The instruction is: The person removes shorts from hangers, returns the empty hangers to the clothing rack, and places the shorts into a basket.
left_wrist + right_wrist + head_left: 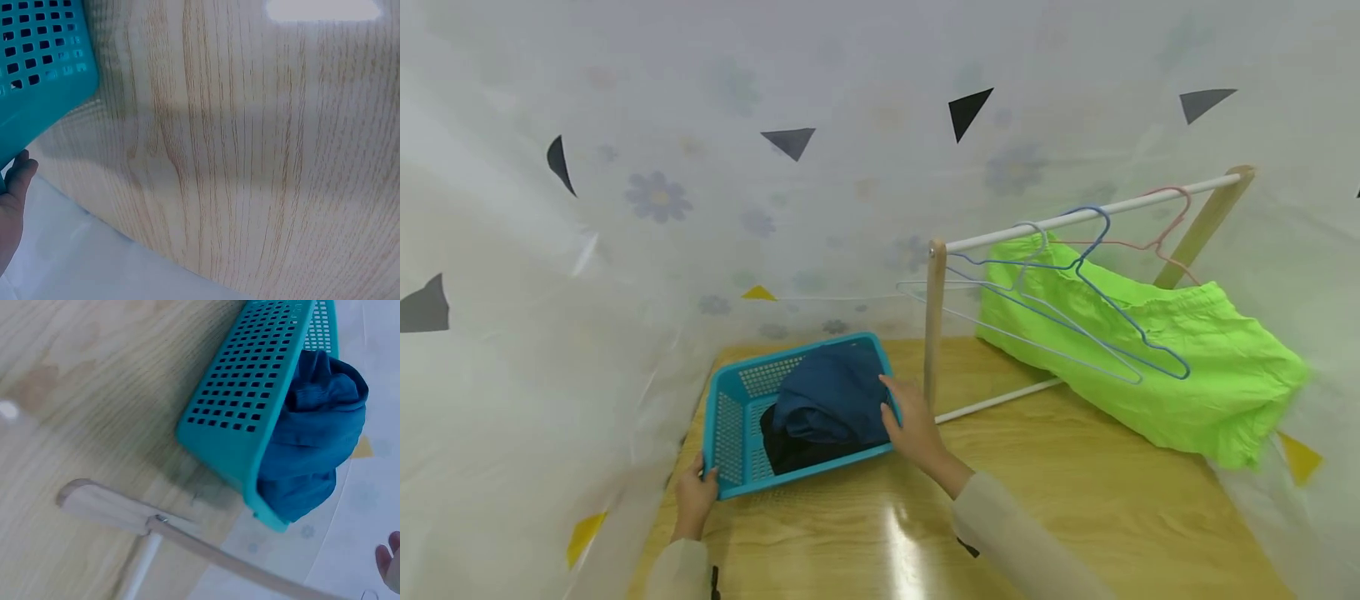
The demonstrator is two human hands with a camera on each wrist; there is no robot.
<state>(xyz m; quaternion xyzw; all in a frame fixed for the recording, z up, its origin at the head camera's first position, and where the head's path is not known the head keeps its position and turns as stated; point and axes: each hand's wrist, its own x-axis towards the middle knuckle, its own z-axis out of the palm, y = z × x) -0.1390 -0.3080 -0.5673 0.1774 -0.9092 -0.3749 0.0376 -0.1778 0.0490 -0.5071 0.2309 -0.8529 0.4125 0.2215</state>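
Note:
A turquoise plastic basket [797, 477] with perforated walls is at the left of the wooden table. Folded dark blue cloth [831, 392] lies inside it, over a black cloth [786, 450]. With thumb and fingers, my left hand [695, 500] grips the basket's near left corner; in the left wrist view only part of that hand [14, 200] shows at the edge. My right hand [917, 427] is by the basket's right rim, thumb and fingers spread. Seen from the right wrist, its fingertips [383, 559] stand apart from the basket and hold nothing.
Right of the basket stands a rack with wooden posts [934, 325] and a white rail [985, 240]. Blue [1123, 312], pale [1075, 336] and pink [1167, 237] hangers hang there. Bright green elastic-waist clothing [1187, 375] is behind them. Whitish patterned sheeting [850, 67] surrounds the table [820, 550].

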